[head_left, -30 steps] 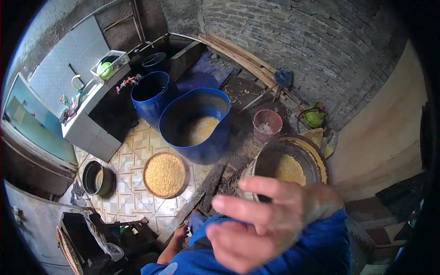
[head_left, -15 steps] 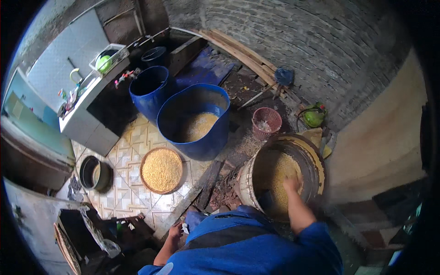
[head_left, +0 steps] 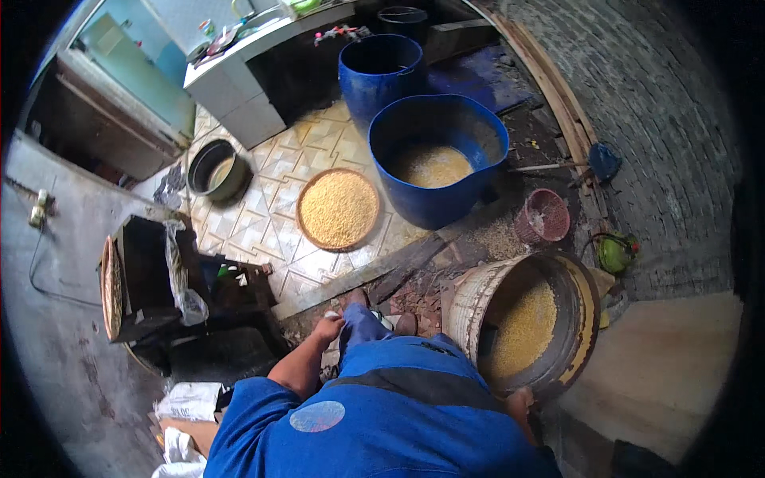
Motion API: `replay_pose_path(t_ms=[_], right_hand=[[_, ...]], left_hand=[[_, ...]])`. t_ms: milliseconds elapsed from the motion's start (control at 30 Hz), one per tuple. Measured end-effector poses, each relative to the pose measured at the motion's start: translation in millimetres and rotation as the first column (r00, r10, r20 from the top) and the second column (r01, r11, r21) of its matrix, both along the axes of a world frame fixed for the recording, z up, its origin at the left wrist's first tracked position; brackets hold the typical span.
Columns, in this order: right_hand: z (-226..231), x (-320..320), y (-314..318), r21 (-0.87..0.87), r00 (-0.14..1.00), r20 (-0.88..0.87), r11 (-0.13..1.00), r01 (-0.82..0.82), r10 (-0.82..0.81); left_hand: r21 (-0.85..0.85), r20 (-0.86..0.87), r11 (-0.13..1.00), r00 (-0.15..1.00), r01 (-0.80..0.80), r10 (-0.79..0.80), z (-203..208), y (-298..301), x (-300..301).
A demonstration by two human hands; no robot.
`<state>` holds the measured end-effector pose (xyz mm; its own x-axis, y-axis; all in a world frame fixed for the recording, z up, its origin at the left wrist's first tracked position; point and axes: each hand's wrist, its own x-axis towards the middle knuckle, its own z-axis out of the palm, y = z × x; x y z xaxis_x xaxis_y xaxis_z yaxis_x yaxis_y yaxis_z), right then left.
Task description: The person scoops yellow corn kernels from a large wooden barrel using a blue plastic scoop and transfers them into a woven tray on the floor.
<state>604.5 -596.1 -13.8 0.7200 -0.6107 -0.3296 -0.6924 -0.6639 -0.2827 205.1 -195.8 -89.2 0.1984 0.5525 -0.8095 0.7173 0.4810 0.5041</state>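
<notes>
My left hand (head_left: 328, 327) hangs beside my left leg, its fingers curled. A small pale bit shows at the fingertips, too small to name. My right hand (head_left: 522, 402) is low at the near rim of a large round drum (head_left: 472, 311); whether it touches the rim I cannot tell, and its fingers are not clear. Inside the drum lies a mass of yellow grains or beans (head_left: 527, 328). On the tiles ahead sits a round woven tray (head_left: 300, 223), heaped with pale yellow grains or beans (head_left: 339, 209).
A cut blue barrel (head_left: 434, 209) with cloudy yellowish contents stands ahead, a second blue barrel (head_left: 358, 95) behind it. Nearby are a red basket (head_left: 543, 217), a green jug-like container (head_left: 613, 253) and a dark pot (head_left: 217, 171). A low ledge (head_left: 351, 275) borders the tiles.
My right hand has come out of the grains in the drum and back toward my body. My left hand has lifted slightly beside my leg. The view has turned left.
</notes>
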Motion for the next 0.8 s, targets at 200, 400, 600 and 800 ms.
replay_pose_path(t_ms=[200, 400, 600, 800], right_hand=[[-16.5, 28.9, 39.5, 0.075, 0.999, 0.053, 0.997, -0.003, -0.001], [-16.6, 36.3, 87.3, -0.141, 0.972, 0.004, 0.963, -0.230, 0.233], [-16.7, 34.5, 101.6, -0.181, 0.976, 0.089, 0.967, -0.178, 0.197], [-0.9, 28.9, 96.7, -0.157, 0.981, 0.020, 0.969, -0.190, 0.195]], left_hand=[[0.029, 0.099, 0.994, 0.990, -0.102, 0.099, 31.6, -8.2, 28.1], [0.066, -0.060, 0.993, 0.993, -0.098, 0.102, 46.2, -30.3, 10.4], [0.028, -0.145, 0.992, 0.981, -0.126, 0.128, -20.0, -53.1, -23.0], [0.012, -0.075, 0.988, 0.985, -0.156, 0.156, 27.7, -47.3, 2.6]])
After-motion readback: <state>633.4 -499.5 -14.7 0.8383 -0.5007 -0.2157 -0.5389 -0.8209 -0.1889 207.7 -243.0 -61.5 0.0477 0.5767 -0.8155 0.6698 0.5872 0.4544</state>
